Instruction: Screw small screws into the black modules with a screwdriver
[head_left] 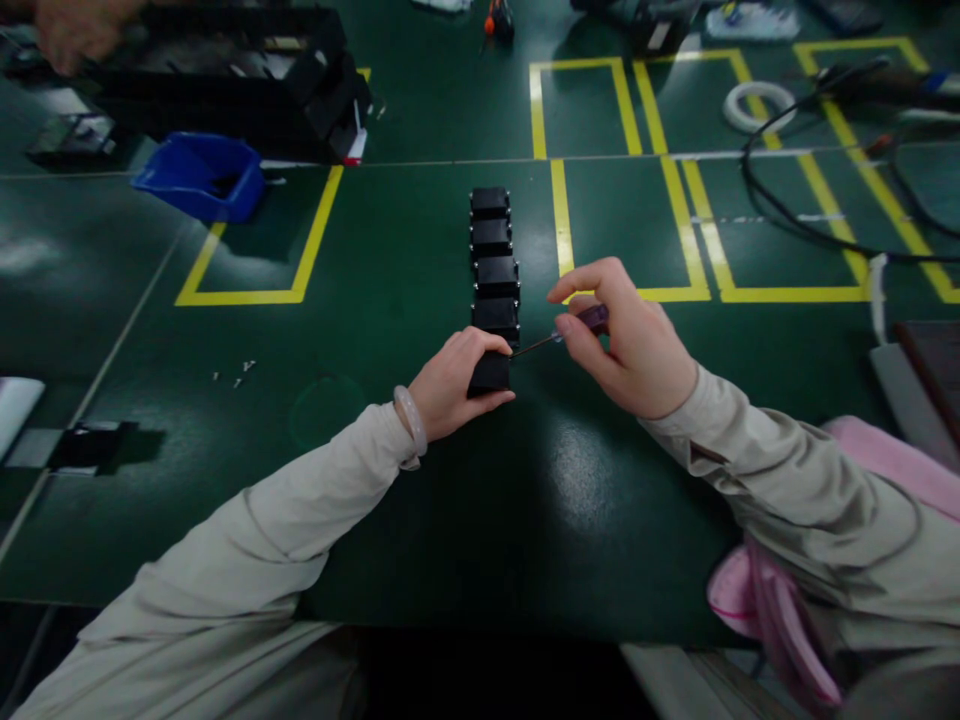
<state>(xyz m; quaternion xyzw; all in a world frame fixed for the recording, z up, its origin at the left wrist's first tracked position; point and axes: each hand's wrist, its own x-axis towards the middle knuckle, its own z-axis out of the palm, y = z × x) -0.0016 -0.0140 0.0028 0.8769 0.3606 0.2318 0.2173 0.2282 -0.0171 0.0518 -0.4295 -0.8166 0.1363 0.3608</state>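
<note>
My left hand (459,385) grips a small black box (489,375) on the green table, thumb along its near side and fingers over its far side. In my right hand (630,340) is a screwdriver (596,318) with a purplish handle. Its thin shaft runs left, and the tip meets the box's right far corner. Beyond the held box, several similar black boxes (491,273) stand in a row leading away from me, with small shiny screws showing at their sides. The tip's exact contact is too small to make out.
Loose screws (244,368) lie to the left. A blue bin (202,175) and a black crate (247,90) stand at the far left, near another person's hand (82,30). At the right are a white tape roll (759,106), a black cable (787,215) and pink cloth (780,610).
</note>
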